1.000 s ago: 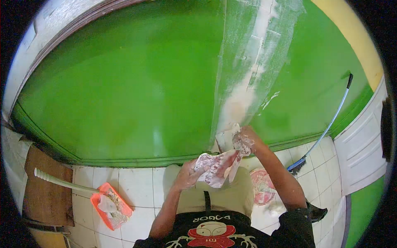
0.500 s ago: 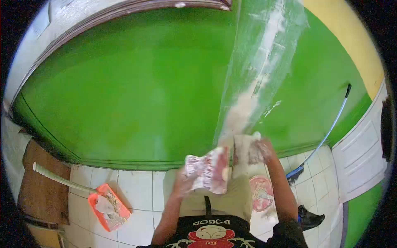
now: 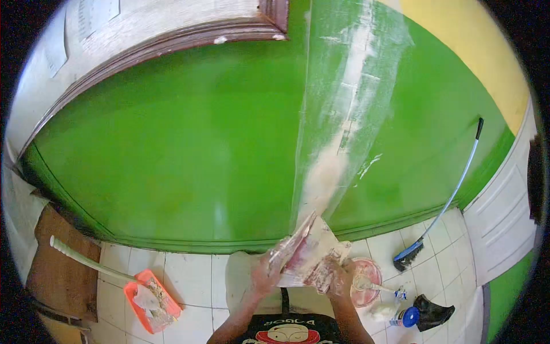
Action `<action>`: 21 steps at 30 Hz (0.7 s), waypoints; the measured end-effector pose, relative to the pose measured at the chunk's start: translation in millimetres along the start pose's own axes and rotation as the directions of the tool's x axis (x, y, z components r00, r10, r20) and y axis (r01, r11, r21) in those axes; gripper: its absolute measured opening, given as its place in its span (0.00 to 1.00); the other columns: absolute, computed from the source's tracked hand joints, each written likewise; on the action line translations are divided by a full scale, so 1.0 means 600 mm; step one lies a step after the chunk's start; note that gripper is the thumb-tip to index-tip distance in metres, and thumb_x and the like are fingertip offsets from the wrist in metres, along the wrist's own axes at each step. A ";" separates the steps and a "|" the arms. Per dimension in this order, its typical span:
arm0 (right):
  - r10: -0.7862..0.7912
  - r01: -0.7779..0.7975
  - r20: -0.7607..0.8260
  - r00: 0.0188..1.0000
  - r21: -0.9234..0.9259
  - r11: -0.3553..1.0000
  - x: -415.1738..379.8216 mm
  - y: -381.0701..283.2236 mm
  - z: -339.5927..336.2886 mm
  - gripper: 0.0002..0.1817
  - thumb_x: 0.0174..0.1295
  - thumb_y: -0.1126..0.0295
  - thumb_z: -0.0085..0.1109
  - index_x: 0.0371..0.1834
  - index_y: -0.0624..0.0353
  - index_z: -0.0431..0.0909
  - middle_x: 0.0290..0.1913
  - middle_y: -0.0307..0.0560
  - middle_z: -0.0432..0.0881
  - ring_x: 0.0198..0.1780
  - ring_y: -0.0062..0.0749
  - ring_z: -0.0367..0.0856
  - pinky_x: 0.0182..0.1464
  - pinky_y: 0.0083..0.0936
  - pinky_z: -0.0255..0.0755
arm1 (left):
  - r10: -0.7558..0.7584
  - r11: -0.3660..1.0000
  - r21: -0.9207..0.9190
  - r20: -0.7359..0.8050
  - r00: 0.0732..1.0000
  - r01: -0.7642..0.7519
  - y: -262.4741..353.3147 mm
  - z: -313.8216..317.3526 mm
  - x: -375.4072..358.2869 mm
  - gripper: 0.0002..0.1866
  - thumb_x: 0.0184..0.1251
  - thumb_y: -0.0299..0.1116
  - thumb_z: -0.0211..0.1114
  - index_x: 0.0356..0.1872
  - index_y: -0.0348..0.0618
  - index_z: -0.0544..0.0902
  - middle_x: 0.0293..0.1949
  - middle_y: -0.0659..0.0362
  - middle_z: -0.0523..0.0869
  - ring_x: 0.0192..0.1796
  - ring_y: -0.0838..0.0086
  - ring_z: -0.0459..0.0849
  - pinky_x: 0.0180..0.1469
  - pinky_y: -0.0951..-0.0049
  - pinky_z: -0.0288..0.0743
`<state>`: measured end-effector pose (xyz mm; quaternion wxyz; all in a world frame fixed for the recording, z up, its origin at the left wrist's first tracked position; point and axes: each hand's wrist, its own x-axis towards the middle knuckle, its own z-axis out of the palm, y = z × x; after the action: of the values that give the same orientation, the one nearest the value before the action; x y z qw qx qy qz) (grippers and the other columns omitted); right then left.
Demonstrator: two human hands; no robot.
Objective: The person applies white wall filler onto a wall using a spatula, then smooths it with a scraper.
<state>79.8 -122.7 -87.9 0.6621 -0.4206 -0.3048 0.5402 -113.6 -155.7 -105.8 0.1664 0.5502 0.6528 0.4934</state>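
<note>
Close in front of my body, my two hands bring a pair of putty-smeared spreaders together. My left hand (image 3: pixel 265 278) is wrapped round one putty spreader (image 3: pixel 291 247), tilted so that its edge points up and right. Gripped in my right hand (image 3: pixel 342 277) is the other putty spreader (image 3: pixel 324 242), a broad pale blade with reddish smears, which meets the first one. Just beyond them, a strip of whitish putty (image 3: pixel 326 175) runs up the green wall (image 3: pixel 200 137). Beside my right hand stands a round pink tub (image 3: pixel 372 299) holding putty and a white-handled tool.
On the tiled floor (image 3: pixel 195 281) at left lies an orange dustpan (image 3: pixel 137 309) with debris. A blue-lidded container (image 3: pixel 409 317) and a black bag (image 3: pixel 433 312) sit at lower right. A blue-handled broom (image 3: pixel 458 186) leans on the wall. A brown board (image 3: pixel 66 258) stands far left.
My hands have come together, and the spreaders, apart before, now meet. The right hand has moved down and left from the wall. The view has shifted, showing the blue-lidded container.
</note>
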 end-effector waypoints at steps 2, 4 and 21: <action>0.055 -0.064 0.148 0.988 0.058 0.996 0.006 -0.007 0.001 0.08 0.57 0.76 0.63 0.38 0.64 0.77 0.35 0.42 0.81 0.33 0.27 0.79 0.34 0.25 0.75 | 0.142 0.990 -0.006 -0.019 0.990 -0.142 -0.013 0.010 -0.003 0.20 0.64 0.37 0.61 0.54 0.36 0.78 0.39 0.41 0.85 0.40 0.46 0.85 0.41 0.58 0.78; 0.001 -0.007 0.104 0.995 0.066 0.998 0.020 0.016 -0.017 0.07 0.56 0.76 0.62 0.37 0.64 0.78 0.34 0.42 0.81 0.31 0.26 0.79 0.34 0.24 0.75 | 0.114 0.974 -0.204 0.076 0.990 -0.097 -0.004 0.002 0.002 0.20 0.64 0.38 0.61 0.53 0.36 0.78 0.41 0.38 0.84 0.43 0.44 0.84 0.43 0.54 0.77; -0.284 0.255 0.110 0.953 0.222 0.941 0.135 -0.096 0.037 0.10 0.54 0.77 0.60 0.40 0.66 0.76 0.30 0.44 0.80 0.29 0.29 0.80 0.32 0.23 0.76 | 0.025 0.987 -0.157 0.355 0.935 0.033 -0.078 -0.016 0.000 0.26 0.72 0.53 0.52 0.59 0.42 0.76 0.33 0.44 0.84 0.30 0.59 0.81 0.40 0.62 0.75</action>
<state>106.0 -42.8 -30.5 0.7466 -0.2654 -0.3481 0.5010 -146.6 -155.8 -140.1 0.3264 0.6138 0.5714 0.4362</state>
